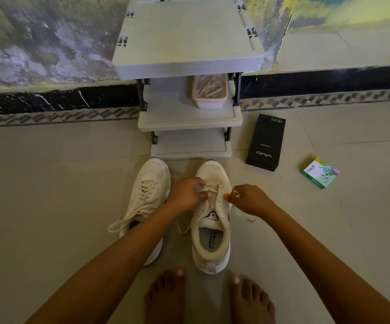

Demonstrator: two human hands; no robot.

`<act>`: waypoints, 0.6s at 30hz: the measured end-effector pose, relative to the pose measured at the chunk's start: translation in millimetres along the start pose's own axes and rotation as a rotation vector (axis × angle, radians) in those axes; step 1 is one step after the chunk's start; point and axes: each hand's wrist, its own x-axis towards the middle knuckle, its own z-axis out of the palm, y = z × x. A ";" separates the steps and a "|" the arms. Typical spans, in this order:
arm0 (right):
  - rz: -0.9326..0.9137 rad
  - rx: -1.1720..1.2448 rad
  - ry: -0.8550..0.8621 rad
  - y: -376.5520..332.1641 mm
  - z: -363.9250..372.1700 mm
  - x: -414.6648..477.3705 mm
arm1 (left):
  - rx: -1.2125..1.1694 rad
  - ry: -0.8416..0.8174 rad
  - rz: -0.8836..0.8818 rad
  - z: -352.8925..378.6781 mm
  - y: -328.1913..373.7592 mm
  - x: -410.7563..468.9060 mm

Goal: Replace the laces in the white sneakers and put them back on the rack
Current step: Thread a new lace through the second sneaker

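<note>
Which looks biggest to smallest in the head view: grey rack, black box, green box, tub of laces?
1. grey rack
2. black box
3. tub of laces, partly hidden and farther off, so unsure
4. green box

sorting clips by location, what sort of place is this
Probably a home hallway or entry floor: a grey plastic tiered shoe rack stands against a painted wall, with pale floor tiles and the person's bare feet by white lace-up sneakers.

white sneakers (210,220), grey rack (187,38), black box (265,142), green packet (320,173).
</note>
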 end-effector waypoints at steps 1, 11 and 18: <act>-0.007 0.000 0.017 1.7 3.6 1.5 | -0.031 0.053 -0.023 1.0 -0.7 -0.6; -0.046 -0.106 0.186 0.1 7.0 11.5 | 0.250 -0.087 -0.116 -23.4 2.2 9.4; -0.255 -0.063 0.184 -6.6 10.2 4.0 | 0.124 -0.122 -0.096 -16.0 -1.8 2.0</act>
